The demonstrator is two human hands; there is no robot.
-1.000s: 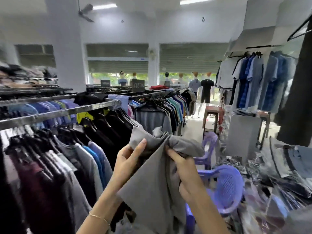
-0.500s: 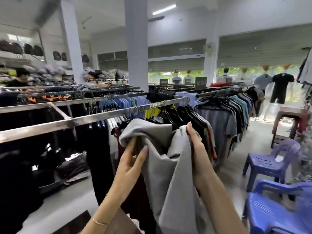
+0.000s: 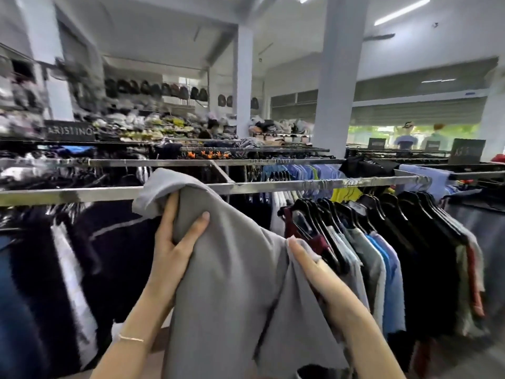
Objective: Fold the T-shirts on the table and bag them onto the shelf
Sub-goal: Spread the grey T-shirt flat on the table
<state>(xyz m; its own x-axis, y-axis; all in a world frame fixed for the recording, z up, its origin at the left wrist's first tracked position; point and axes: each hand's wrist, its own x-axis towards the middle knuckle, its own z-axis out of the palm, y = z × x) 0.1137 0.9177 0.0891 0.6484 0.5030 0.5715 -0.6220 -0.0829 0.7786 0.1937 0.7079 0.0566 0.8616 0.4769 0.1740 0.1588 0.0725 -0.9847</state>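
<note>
A grey T-shirt (image 3: 240, 283) hangs bunched between my two hands in front of me, its top fold reaching up over a steel clothes rail (image 3: 314, 184). My left hand (image 3: 175, 242) grips the upper left of the cloth, thumb and fingers pinching a fold. My right hand (image 3: 314, 272) holds the shirt's right edge, with its fingers partly hidden behind the fabric. No table, bag or shelf for the shirts is in view.
Dark garments (image 3: 82, 255) hang under the rail at left. Shirts on black hangers (image 3: 382, 228) crowd the right. More racks lie behind, then white pillars (image 3: 336, 77) and wall shelves of backpacks (image 3: 164, 88). Mannequins (image 3: 407, 135) stand far right.
My view has swung left, away from the purple chairs and toward the racks. Both hands have kept hold of the grey T-shirt and raised it closer to the steel rail.
</note>
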